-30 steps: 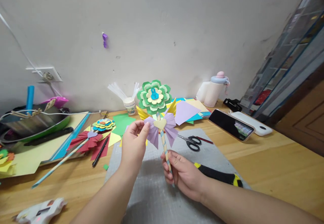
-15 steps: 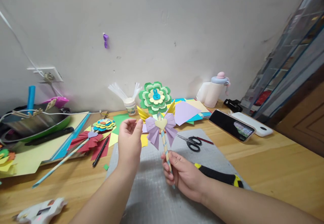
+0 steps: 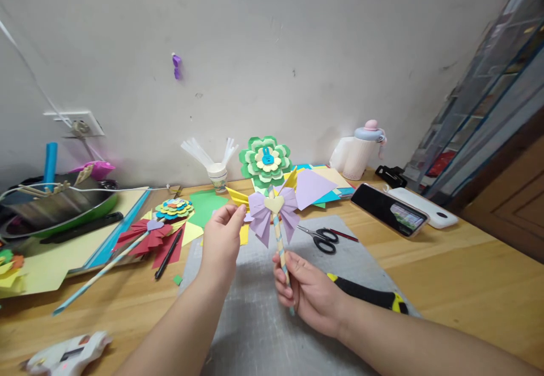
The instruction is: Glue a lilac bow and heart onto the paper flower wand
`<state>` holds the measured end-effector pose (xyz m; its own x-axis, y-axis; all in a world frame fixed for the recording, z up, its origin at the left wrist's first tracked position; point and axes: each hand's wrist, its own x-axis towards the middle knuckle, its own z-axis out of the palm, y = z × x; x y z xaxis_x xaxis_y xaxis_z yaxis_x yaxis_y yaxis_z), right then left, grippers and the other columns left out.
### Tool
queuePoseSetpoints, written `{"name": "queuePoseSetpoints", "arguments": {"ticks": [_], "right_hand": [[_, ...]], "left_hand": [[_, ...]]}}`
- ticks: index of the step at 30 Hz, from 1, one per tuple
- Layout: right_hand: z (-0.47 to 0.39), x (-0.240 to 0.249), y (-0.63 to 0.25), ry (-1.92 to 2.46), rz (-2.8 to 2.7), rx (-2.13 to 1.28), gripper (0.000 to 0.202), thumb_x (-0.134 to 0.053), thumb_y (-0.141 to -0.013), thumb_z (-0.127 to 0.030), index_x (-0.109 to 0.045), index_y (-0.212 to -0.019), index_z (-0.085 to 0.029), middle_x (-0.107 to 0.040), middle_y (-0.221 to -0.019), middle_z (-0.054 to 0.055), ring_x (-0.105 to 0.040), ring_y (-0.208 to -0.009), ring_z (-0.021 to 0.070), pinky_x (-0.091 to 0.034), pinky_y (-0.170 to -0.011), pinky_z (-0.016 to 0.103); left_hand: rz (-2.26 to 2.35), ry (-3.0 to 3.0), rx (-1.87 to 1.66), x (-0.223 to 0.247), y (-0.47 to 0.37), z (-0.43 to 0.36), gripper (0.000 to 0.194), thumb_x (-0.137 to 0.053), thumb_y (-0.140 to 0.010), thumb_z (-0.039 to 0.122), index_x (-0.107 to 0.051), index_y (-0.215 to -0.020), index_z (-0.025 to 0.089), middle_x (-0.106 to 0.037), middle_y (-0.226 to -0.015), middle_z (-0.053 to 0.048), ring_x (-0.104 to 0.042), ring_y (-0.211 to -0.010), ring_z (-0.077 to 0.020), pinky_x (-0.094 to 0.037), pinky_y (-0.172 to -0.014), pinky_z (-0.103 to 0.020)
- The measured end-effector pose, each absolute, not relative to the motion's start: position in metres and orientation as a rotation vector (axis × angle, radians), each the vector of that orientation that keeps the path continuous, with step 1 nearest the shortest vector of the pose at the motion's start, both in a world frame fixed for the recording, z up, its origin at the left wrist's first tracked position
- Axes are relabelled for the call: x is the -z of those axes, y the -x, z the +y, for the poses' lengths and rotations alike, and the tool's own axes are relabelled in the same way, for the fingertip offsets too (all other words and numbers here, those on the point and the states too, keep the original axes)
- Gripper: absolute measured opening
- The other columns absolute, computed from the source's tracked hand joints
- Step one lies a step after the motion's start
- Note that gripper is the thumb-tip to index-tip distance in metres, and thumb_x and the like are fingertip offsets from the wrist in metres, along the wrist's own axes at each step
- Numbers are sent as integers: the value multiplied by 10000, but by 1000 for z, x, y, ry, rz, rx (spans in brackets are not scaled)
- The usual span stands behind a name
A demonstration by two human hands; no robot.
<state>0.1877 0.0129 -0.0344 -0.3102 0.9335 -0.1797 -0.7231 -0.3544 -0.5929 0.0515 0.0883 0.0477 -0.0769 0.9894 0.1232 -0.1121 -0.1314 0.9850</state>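
striped paper wand (image 3: 279, 240) in right hand (image 3: 300, 285)

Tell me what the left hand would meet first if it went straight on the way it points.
Probably the lilac bow, just to the right of the left hand, though depth is unclear and the yellow wing by its fingers might come first.

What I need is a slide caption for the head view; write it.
Right hand grips the striped stick of a green paper flower with a purple bow; left hand beside it.
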Motion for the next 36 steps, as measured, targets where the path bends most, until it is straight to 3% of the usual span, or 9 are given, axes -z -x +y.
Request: {"name": "queuePoseSetpoints", "arguments": {"ticks": [18, 27, 36], "right_hand": [[14, 34, -188, 587, -467, -1861, 229, -626, -827, -385, -592, -894, -169, -492, -635, -36, -385, -473, 47, -211, -461, 205], [10, 33, -187, 634, -538, -1862, 250, -625, -825, -400, -601, -898, -163, -501, -656, -30, -402, -485, 48, -238, -473, 208], [11, 33, -186, 666, -560, -1860, 278, -635, -808, -433, -604, -880, -167, -499, -649, -31, -402, -480, 50, -237, -475, 210]], "left_hand": [[1141, -1198, -1382, -46, -56, 86, 210, -648, -687, 331, -536, -590, 181, -531, -613, 19, -468, -624, -124, -367, -606, -230], [1228, -1127, -1501, -56, -44, 92, 202, -607, -729, 393, -590, -762, 194, -549, -696, 11, -499, -689, -136, -359, -623, -238], [1229, -1120, -1674, -67, -47, 80, 178, -621, -735, 335, -571, -852, 211, -536, -822, -8, -511, -793, -155, -408, -740, -276]]}}
